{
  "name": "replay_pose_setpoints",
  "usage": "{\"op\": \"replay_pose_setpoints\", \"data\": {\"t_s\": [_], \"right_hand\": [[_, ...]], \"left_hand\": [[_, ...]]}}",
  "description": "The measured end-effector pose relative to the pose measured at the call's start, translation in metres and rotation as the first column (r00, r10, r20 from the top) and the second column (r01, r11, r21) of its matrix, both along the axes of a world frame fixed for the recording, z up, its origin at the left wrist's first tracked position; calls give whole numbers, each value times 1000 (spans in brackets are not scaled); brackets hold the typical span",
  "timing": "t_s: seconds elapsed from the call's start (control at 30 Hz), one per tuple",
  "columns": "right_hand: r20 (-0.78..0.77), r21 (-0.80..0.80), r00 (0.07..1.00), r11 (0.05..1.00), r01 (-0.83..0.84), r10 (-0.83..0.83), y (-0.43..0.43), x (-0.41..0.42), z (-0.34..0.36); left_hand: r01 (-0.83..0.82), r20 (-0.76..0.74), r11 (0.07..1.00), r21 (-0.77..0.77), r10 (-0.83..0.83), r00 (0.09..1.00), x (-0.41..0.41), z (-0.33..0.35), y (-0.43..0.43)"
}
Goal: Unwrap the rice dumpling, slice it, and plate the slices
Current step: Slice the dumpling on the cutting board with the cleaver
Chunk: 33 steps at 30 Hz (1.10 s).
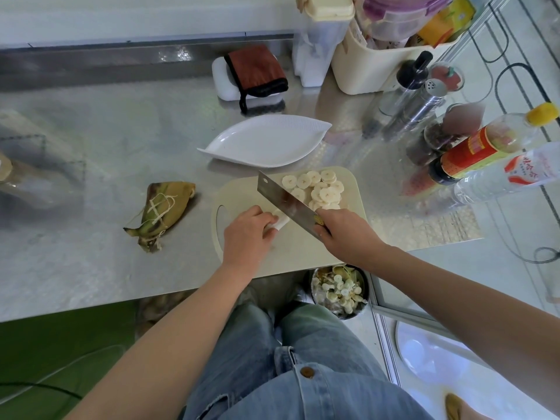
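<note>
On the cream cutting board [303, 247] my left hand [247, 234] pins down a short white stub of food [280, 220]. My right hand [344, 234] grips the handle of a cleaver [286, 200], whose blade rests slanted against the stub's right end. Several round white slices [318, 189] lie piled on the board's far right part. A leaf-wrapped rice dumpling [162, 212], tied with white string, lies on the steel counter left of the board. Just beyond the board sits a white leaf-shaped plate [263, 140] with nothing on it.
Bottles and shakers [472, 153] crowd the counter's right end. A cream basket [378, 56] and a folded brown cloth [257, 71] stand at the back. A metal bin of scraps [339, 291] sits on the floor below the counter edge, by my knees.
</note>
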State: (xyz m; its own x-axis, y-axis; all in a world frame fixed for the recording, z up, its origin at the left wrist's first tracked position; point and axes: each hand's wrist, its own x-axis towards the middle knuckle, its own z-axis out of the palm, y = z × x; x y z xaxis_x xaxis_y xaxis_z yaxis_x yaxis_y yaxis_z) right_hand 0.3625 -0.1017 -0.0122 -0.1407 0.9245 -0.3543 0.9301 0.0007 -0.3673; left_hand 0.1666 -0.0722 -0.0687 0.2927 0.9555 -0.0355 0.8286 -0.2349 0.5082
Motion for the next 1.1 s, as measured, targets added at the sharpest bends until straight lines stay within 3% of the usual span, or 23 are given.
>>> {"op": "replay_pose_setpoints", "data": {"t_s": [0.33,0.57,1.1], "right_hand": [[-31,-37,998,998,49,-50,-3,-13,-29],[-73,30,994,996,79,-77,-1,-8,-21],[-14,8,1000,1000,16,-16,2,-5,-10]], "left_hand": [[-8,20,1000,-24,8,1000,0,1,-1],[-2,11,1000,-24,2,1000,0,3,-1],[-6,-3,1000,-19,6,1000,1,3,-1]]}}
